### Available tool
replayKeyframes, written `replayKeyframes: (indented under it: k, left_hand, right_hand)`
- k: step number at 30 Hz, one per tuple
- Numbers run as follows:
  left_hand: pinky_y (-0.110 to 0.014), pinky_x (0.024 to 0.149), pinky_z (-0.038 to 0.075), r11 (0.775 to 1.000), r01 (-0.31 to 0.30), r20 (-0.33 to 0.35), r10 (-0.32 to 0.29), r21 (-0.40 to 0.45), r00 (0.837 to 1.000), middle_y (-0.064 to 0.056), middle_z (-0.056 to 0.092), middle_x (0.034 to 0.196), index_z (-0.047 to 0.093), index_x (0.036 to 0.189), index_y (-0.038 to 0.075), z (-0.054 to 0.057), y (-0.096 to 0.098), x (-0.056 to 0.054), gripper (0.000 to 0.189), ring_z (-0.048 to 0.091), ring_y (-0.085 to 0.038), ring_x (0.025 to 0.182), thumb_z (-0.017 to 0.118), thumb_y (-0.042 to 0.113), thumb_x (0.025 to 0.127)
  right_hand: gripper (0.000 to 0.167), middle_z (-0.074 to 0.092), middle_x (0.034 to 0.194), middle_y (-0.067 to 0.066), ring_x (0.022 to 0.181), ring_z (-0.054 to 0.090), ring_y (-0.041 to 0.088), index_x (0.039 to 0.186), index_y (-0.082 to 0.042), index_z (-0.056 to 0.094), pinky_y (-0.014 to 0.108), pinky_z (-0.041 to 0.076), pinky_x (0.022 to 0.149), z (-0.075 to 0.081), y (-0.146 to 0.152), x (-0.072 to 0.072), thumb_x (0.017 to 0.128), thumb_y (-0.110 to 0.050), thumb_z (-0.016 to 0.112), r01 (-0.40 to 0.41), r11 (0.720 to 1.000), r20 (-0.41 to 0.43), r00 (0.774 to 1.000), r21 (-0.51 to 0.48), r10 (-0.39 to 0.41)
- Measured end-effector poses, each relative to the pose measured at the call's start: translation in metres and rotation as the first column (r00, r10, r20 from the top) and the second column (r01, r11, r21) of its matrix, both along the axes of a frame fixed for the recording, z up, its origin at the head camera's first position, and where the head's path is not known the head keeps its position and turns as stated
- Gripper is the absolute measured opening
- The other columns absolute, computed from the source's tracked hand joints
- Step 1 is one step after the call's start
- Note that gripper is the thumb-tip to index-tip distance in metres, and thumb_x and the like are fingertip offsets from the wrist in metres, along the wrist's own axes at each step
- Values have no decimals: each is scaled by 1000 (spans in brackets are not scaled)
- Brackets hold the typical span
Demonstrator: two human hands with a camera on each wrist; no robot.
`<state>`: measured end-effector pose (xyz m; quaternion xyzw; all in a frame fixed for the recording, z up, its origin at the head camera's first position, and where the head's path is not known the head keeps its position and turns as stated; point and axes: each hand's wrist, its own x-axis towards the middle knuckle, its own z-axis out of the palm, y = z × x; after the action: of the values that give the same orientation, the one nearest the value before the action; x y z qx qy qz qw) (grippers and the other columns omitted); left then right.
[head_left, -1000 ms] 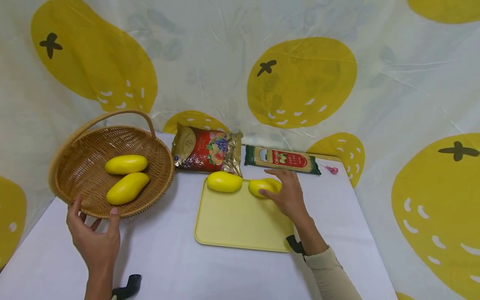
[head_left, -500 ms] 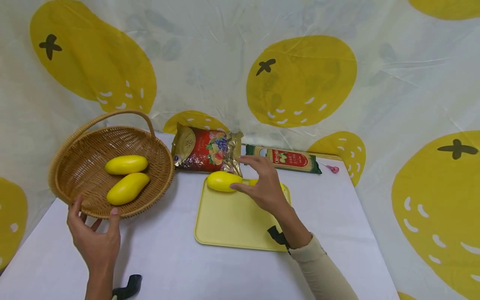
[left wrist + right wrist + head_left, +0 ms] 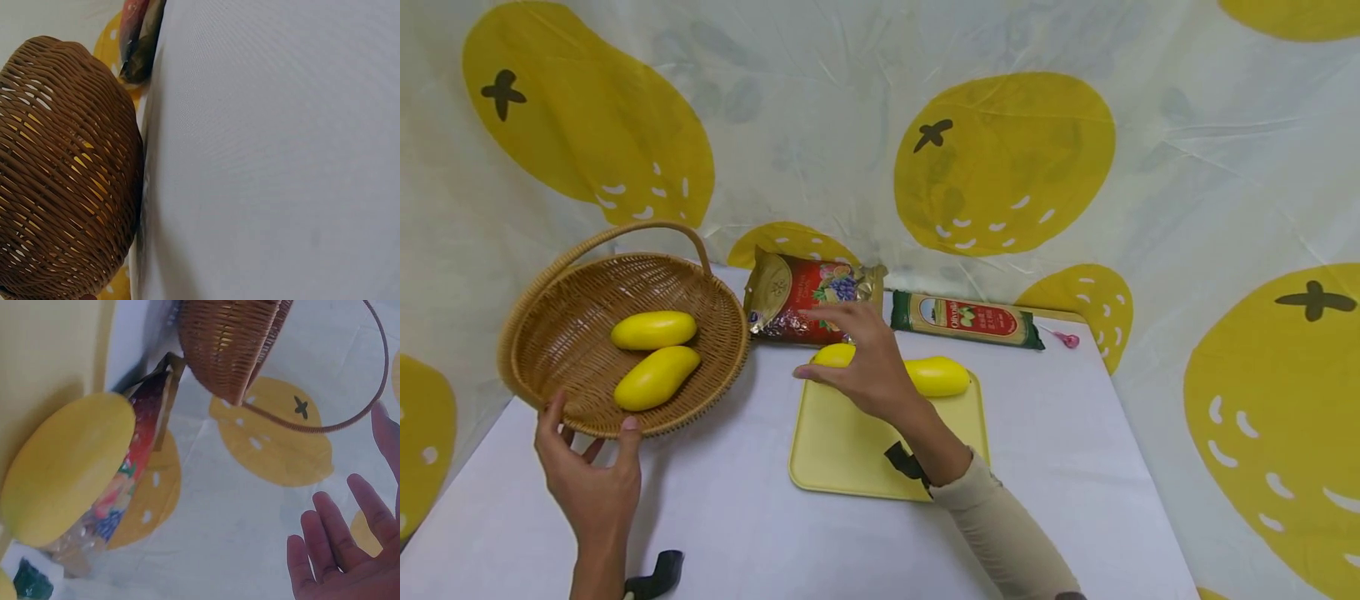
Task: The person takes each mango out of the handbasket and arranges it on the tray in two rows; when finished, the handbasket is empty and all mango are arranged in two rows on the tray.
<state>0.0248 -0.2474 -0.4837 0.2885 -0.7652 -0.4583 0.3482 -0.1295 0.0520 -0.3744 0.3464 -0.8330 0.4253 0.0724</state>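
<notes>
My left hand [image 3: 589,479] holds a brown wicker basket [image 3: 572,333] by its near rim, thumb in front. The basket's opening is tilted toward me; two yellow mangoes [image 3: 657,379] lie inside. In the left wrist view the woven outside of the basket [image 3: 69,169] shows, and that hand is almost out of frame. My right hand [image 3: 872,367] hovers over the pale yellow tray [image 3: 831,454] with thumb and fingers spread, nothing between them. Behind it a mango [image 3: 833,356] is partly hidden; the right wrist view shows a mango [image 3: 69,469] apart from the fingers. Another mango [image 3: 938,377] lies at the tray's far right.
Behind the tray stands a red and gold candy bag [image 3: 790,296], partly covered by my right hand. A green-ended pasta packet [image 3: 966,318] and a pink lollipop [image 3: 1066,339] lie to its right. A fruit-printed cloth [image 3: 820,125] hangs behind the white table [image 3: 1060,467].
My right hand has moved left from the right mango on the tray to the left one, staying spread. The left hand and basket have stayed put.
</notes>
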Motion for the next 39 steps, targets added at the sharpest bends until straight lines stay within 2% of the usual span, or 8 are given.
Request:
replayKeyframes:
  k: [5, 11, 15, 19, 31, 34, 39]
  left_hand:
    - [-28, 117, 48, 1000, 0, -3, 0, 1, 1000, 9, 31, 171, 34, 163, 36, -1, -1, 1, 83, 41, -29, 153, 75, 19, 94]
    - [-25, 114, 49, 1000, -1, -7, 1, -12, 1000, 9, 32, 170, 35, 163, 35, -1, -2, 2, 83, 43, -30, 152, 76, 18, 93]
    - [-24, 113, 49, 1000, 1, -6, -1, -19, 1000, 9, 32, 171, 34, 163, 35, -1, -2, 3, 83, 43, -30, 152, 76, 18, 93]
    - [-26, 115, 48, 1000, 0, 2, 0, -17, 1000, 11, 31, 171, 34, 163, 36, -1, -2, 3, 83, 43, -29, 152, 76, 19, 94]
    - [-27, 116, 49, 1000, 9, -11, -9, -8, 1000, 11, 32, 170, 34, 164, 34, -3, -4, 2, 84, 43, -32, 152, 76, 18, 93]
    - [-27, 116, 49, 1000, 7, -6, -7, -9, 1000, 11, 32, 170, 34, 164, 34, -4, -4, 1, 84, 44, -31, 152, 76, 17, 93]
    - [-27, 116, 49, 1000, 5, 0, -5, -13, 1000, 12, 33, 170, 34, 164, 34, -5, -4, 1, 84, 44, -31, 152, 77, 18, 93]
  right_hand:
    - [69, 66, 143, -4, 134, 53, 16, 141, -23, 69, 46, 42, 119, 0, -22, 2, 78, -35, 95, -43, 999, -9, 999, -10, 43]
    - [68, 68, 138, -4, 131, 54, 15, 140, -21, 70, 40, 45, 115, -3, -47, 3, 78, -32, 96, -99, 995, -31, 995, -17, 98]
    - [69, 69, 136, -3, 126, 55, 14, 140, -20, 70, 31, 48, 108, -5, -61, 3, 78, -35, 96, -117, 993, -43, 992, -7, 117]
    - [69, 69, 137, -3, 122, 56, 15, 141, -21, 70, 27, 48, 105, -7, -76, 3, 79, -38, 94, -140, 990, -39, 989, 14, 140]
    - [67, 67, 143, -6, 132, 56, 10, 143, -27, 68, 19, 42, 113, -17, -123, 2, 82, -46, 90, -201, 969, -19, 978, 142, 206]
    - [67, 66, 145, -6, 138, 55, 10, 144, -28, 67, 19, 40, 117, -19, -134, 1, 83, -45, 89, -226, 958, 1, 973, 177, 230]
    - [66, 65, 148, -7, 138, 55, 9, 146, -29, 66, 18, 40, 114, -20, -154, -1, 86, -46, 87, -279, 929, 31, 959, 243, 280]
